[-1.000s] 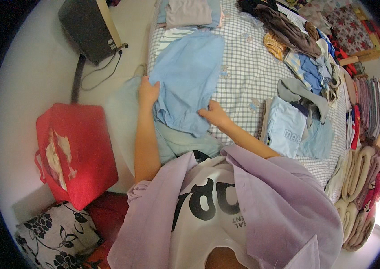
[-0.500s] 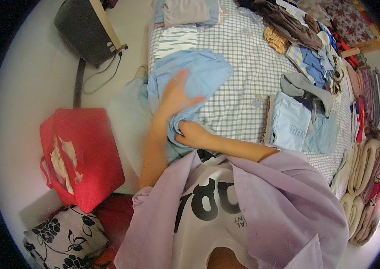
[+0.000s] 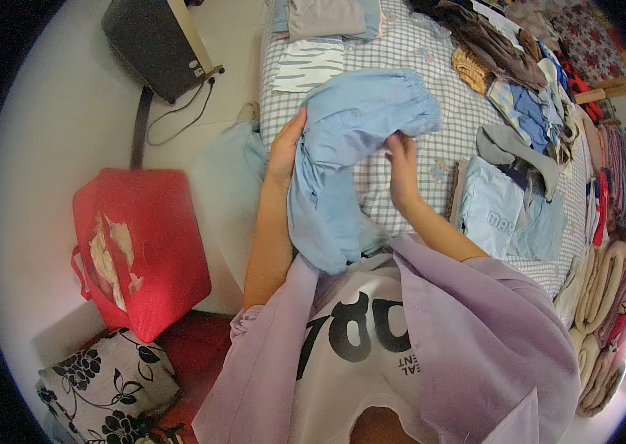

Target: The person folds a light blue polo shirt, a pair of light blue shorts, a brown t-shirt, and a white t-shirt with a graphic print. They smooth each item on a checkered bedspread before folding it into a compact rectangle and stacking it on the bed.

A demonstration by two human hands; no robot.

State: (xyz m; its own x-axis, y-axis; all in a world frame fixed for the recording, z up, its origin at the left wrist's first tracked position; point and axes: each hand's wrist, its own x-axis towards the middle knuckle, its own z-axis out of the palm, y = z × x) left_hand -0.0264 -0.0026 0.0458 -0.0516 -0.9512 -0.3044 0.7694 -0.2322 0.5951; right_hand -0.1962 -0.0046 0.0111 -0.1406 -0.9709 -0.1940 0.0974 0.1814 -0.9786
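Observation:
A light blue garment (image 3: pixel 335 140) with a gathered elastic edge is bent in an arc above the bed, its lower part hanging down against my shirt front. I cannot tell for sure whether it is a pair of trousers. At its left side my left hand (image 3: pixel 285 148) grips the cloth, the fingers partly behind it. My right hand (image 3: pixel 404 170) has its fingertips at the underside of the gathered end, closed on the edge. Just beyond lies a folded white cloth with grey-green stripes (image 3: pixel 309 65).
Folded clothes (image 3: pixel 324 18) lie at the far edge of the checked bed (image 3: pixel 372 177). To the right are a light blue folded shirt (image 3: pixel 492 203), a grey garment (image 3: pixel 520 152) and a loose clothes pile (image 3: pixel 512 74). A red fabric bag (image 3: pixel 157 251) and a floral cushion (image 3: pixel 113 388) sit at left.
The light blue garment has been lifted off the bed and bent toward the right. My left hand has moved to its left side; my right hand has moved from its near end to the gathered edge.

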